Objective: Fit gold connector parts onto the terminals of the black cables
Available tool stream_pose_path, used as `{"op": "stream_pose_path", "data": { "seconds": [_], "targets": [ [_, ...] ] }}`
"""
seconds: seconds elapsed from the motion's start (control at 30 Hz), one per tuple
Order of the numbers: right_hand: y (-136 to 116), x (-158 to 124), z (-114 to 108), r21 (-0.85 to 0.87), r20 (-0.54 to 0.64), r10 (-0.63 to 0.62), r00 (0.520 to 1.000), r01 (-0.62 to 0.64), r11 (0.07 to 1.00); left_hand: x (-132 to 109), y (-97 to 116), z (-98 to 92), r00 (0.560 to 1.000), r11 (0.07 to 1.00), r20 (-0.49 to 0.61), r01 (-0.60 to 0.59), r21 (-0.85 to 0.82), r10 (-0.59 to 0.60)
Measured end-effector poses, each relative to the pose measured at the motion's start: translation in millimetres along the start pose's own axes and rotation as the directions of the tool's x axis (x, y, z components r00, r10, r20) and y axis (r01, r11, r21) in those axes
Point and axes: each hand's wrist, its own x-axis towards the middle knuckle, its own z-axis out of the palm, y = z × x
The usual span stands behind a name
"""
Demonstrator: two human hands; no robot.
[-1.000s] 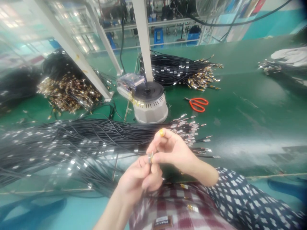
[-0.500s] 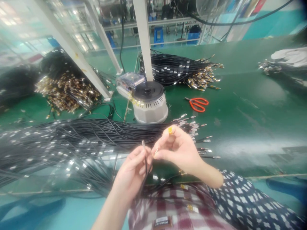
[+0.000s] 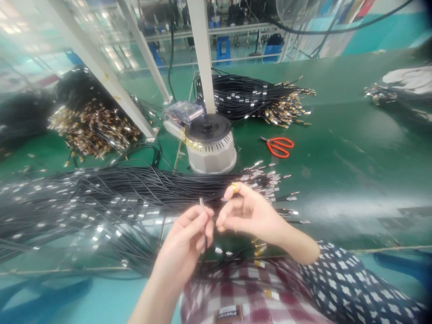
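Observation:
My left hand [image 3: 189,229] pinches a black cable [image 3: 206,240] between thumb and fingers, its metal tip [image 3: 201,202] pointing up above them. Just to the right is my right hand [image 3: 245,213], its fingers curved and the index raised away from the thumb; no cable shows in it. A piece of yellow tape [image 3: 234,187] is wrapped on that index finger. Behind both hands lies a long bundle of black cables [image 3: 162,182] with metal ends toward the right. Several yellow-taped cable ends [image 3: 259,263] rest at my lap.
A round tape dispenser [image 3: 212,150] stands behind the bundle, by a white post [image 3: 201,54]. Orange-handled scissors [image 3: 280,147] lie to its right on the green table [image 3: 354,157]. More cable bundles sit at the back [image 3: 243,96] and left [image 3: 91,130].
My right hand has come away from the left hand and the cable, moving slightly right, its index finger lower. The left hand keeps its hold on the cable.

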Motion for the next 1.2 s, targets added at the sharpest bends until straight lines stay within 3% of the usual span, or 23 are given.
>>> {"op": "stream_pose_path", "data": {
  "seconds": [0.07, 0.17, 0.3, 0.4, 0.5, 0.57, 0.7, 0.8, 0.93, 1.1, 1.2],
  "targets": [
    [-9.9, -1.4, -3.6, -0.180, -0.010, 0.061, 0.998, -0.061, 0.982, -1.0, 1.7, 1.1, 0.999, 0.997, -0.030, -0.041, 0.066, 0.043],
    [-29.4, -4.0, -4.7, -0.490, 0.007, 0.136, 0.991, -0.115, 0.864, -2.4, 3.0, 3.3, 0.982, 0.965, -0.077, -0.152, 0.213, 0.172],
    [-45.9, -7.0, 0.4, -0.687, 0.094, 0.308, 0.947, -0.162, 0.708, -2.0, 0.3, 7.0, 0.961, 0.886, -0.096, -0.197, 0.419, 0.259],
    [-47.0, -8.9, 3.7, -0.728, 0.134, 0.349, 0.928, -0.146, 0.670, -1.1, -3.2, 9.4, 0.959, 0.834, -0.070, -0.202, 0.513, 0.275],
    [-44.6, -10.4, 5.6, -0.773, 0.110, 0.325, 0.939, -0.125, 0.622, -1.8, -6.4, 10.9, 0.959, 0.799, -0.013, -0.228, 0.556, 0.282],
    [-42.7, -10.8, 6.4, -0.749, 0.049, 0.350, 0.935, -0.198, 0.632, -2.6, -8.1, 11.4, 0.956, 0.806, -0.021, -0.235, 0.544, 0.293],
    [-35.7, -11.3, 5.3, -0.528, -0.038, 0.454, 0.890, -0.404, 0.747, -1.8, -8.9, 12.7, 0.966, 0.891, -0.102, -0.175, 0.418, 0.238],
    [-28.6, -12.3, 3.3, -0.482, -0.117, 0.339, 0.934, -0.352, 0.802, -0.4, -6.5, 13.6, 0.974, 0.936, -0.128, -0.136, 0.324, 0.185],
    [-21.4, -12.5, 7.2, -0.438, -0.125, 0.151, 0.981, -0.191, 0.879, -0.2, -4.8, 13.7, 0.980, 0.949, -0.109, -0.132, 0.288, 0.169],
    [-16.5, -9.1, 14.4, -0.372, -0.325, -0.015, 0.945, -0.114, 0.921, -2.2, -7.5, 12.8, 0.977, 0.950, -0.094, -0.161, 0.268, 0.192],
    [-17.1, -7.6, 12.0, -0.353, -0.371, -0.096, 0.924, -0.044, 0.935, -3.4, -8.1, 12.3, 0.976, 0.950, -0.070, -0.182, 0.255, 0.206]
  ]
}}
